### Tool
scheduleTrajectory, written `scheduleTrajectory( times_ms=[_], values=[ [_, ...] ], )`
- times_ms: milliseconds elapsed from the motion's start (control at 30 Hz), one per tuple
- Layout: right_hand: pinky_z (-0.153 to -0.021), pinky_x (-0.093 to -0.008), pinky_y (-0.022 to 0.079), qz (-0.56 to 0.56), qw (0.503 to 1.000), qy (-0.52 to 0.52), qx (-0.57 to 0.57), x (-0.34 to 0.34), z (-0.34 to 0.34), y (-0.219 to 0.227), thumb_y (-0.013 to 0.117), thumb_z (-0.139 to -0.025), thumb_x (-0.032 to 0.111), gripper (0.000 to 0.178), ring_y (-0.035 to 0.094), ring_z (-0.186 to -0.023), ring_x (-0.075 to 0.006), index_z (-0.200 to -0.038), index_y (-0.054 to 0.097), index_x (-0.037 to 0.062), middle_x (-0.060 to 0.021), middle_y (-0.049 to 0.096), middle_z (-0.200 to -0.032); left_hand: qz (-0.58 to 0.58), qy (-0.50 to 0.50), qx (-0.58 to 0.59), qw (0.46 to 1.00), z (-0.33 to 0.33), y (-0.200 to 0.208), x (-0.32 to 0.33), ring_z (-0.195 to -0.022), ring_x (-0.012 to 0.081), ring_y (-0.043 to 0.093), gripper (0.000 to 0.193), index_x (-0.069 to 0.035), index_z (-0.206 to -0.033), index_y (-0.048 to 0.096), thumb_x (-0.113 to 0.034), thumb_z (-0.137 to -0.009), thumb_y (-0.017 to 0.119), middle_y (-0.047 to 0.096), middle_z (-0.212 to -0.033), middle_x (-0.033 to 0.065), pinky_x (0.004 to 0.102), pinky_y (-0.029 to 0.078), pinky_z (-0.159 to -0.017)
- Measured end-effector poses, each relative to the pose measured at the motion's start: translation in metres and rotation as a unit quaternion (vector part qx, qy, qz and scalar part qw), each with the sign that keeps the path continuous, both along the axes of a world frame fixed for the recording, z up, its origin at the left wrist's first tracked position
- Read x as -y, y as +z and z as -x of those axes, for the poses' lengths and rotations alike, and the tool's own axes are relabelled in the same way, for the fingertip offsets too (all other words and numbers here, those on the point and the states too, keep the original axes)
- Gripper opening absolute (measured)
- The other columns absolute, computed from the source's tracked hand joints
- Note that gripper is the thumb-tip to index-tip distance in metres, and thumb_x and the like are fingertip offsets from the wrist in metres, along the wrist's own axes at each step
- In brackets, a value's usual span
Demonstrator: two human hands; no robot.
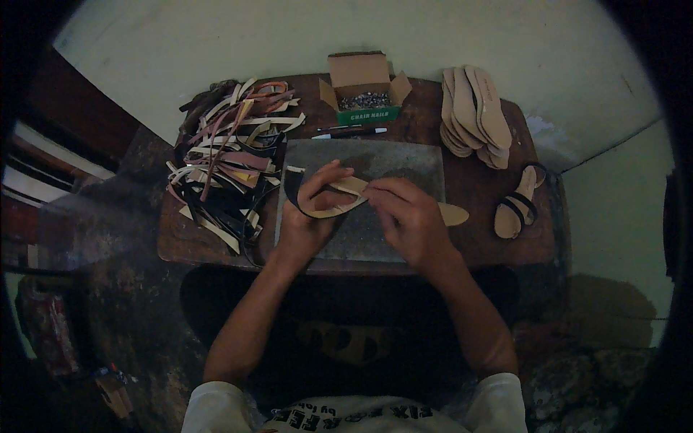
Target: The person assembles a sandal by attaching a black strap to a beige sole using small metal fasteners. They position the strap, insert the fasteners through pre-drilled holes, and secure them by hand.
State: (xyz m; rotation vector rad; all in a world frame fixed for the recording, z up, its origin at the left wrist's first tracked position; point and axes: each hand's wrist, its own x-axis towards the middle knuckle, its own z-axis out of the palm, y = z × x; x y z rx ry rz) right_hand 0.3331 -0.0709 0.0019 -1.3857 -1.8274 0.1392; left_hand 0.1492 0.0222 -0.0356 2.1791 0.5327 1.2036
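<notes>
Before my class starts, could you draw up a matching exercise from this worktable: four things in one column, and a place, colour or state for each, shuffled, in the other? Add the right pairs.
Column one
1. Black-and-cream strip
2. Cardboard box
3. Insoles
4. Sandal

Column two
A. Stacked toward the far right
B. Curved, gripped by the right hand
C. Tan with dark bands across it
D. Green-fronted, flaps open

Right pairs: 1-B, 2-D, 3-A, 4-C
</notes>
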Motion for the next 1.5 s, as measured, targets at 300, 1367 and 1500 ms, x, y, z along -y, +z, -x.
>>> scheduleTrajectory(
  times_ms=[300, 1367, 1500],
  values=[
    [-0.083, -0.0404, 0.057, 0.004, 1.0, 0.0, 0.006, -0.002, 0.001, 0.001, 0.074, -0.08, -0.004, 0.028, 0.069, -0.096, -0.0328, -0.107, 0.071, 0.0009, -0.0144, 0.069, -0.108, 0.01, -0.008, -0.003, 1.0, 0.001, 0.002, 0.002, -0.128, 0.0369, 0.062, 0.026, -0.002, -0.094, 0.072, 0.012, -0.073, 0.077, 0.068, -0.128, 0.0142, 0.045, 0.051, -0.107],
    [-0.082, -0.0428, 0.055, -0.01, 0.999, 0.005, 0.032, -0.006, -0.001, -0.002, 0.075, -0.078, 0.0, 0.032, 0.066, -0.097, -0.0357, -0.109, 0.065, -0.0004, -0.0162, 0.065, -0.106, -0.005, 0.005, -0.04, 0.999, 0.004, 0.01, 0.005, -0.099, 0.0282, 0.075, 0.022, 0.0, -0.104, 0.069, -0.001, -0.084, 0.078, 0.075, -0.112, 0.0138, 0.0355, 0.059, -0.082],
    [-0.082, -0.0428, 0.055, -0.01, 1.0, 0.007, 0.028, -0.006, 0.0, -0.002, 0.074, -0.078, -0.001, 0.032, 0.066, -0.096, -0.036, -0.108, 0.065, -0.0006, -0.0162, 0.065, -0.107, -0.004, 0.014, -0.055, 0.998, 0.005, 0.012, 0.005, -0.097, 0.0277, 0.076, 0.023, 0.0, -0.105, 0.069, -0.001, -0.084, 0.077, 0.076, -0.109, 0.0142, 0.0352, 0.059, -0.081]
  ],
)
